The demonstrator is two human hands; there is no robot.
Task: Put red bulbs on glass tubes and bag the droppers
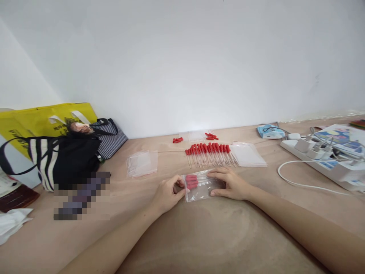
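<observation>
Several red-topped clear droppers lie inside a small clear zip bag (202, 194) flat on the table before me, their red bulbs (191, 181) towards its left, zip end. My left hand (170, 193) is closed in a pinch on that end. Over the bag's right part rests my right hand (231, 184), its thumb and fingers apart and stretched out on the plastic. Just behind is a row of more red-topped droppers (209, 150). A stack of clear zip bags (249, 154) lies at the row's right, and other flat bags (142, 163) lie to the left.
Small loose red bulbs (178, 140) lie near the wall. A blue face mask (270, 131) and a white power strip (319, 161) with plugs and a cable are on the right. At left stand a black bag (71, 160), a striped bag (112, 139) and a yellow bag (82, 110).
</observation>
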